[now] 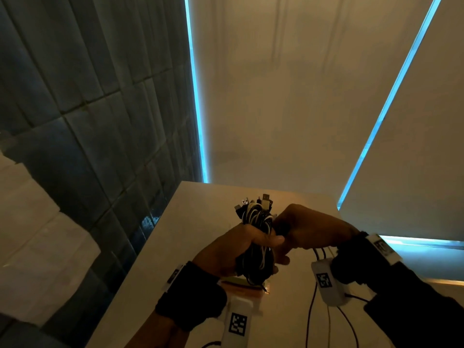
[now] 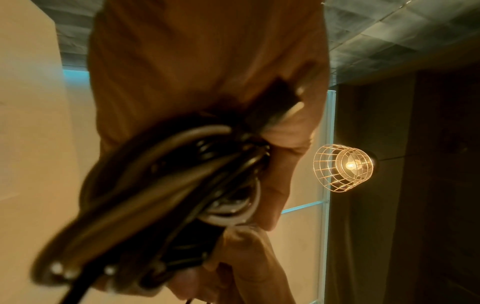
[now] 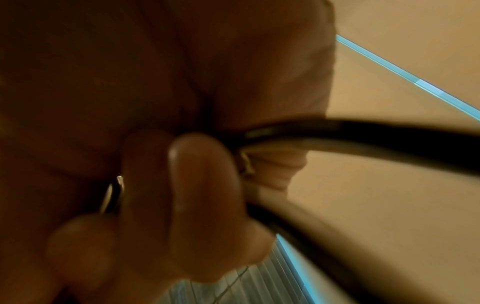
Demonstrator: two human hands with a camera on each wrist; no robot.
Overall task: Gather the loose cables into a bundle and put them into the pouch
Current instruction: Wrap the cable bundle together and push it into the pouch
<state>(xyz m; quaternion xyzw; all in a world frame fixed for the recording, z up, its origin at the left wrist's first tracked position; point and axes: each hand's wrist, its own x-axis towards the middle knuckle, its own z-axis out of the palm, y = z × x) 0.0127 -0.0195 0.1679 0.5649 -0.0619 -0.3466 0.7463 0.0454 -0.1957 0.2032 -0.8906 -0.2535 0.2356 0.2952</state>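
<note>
Gripping cable bundle (image 1: 256,237), left hand (image 1: 226,254) raised.

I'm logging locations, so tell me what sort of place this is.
Probably an indoor room set up for recording, not clearly a home or an office. A pale table stands against a dark padded wall, blinds cover the windows, and a caged lamp glows.

Left hand (image 1: 226,249) wraps the cable bundle (image 1: 256,232); right hand (image 1: 308,229), beside it, seemingly pinches one strand.
</note>
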